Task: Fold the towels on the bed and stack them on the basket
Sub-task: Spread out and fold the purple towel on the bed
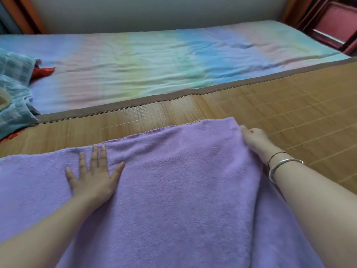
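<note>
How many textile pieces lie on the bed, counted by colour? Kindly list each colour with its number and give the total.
Purple: 1, the purple towel under both hands
Blue checked: 1, the blue checked cloth at the left edge
Red: 1, the red cloth partly hidden beside it
Pastel rainbow: 1, the rainbow sheet
Total: 4

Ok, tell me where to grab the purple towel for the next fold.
Probably the far right corner of the purple towel, from the right: that edge lies free on the bamboo mat, and the right hand is already there.
</note>
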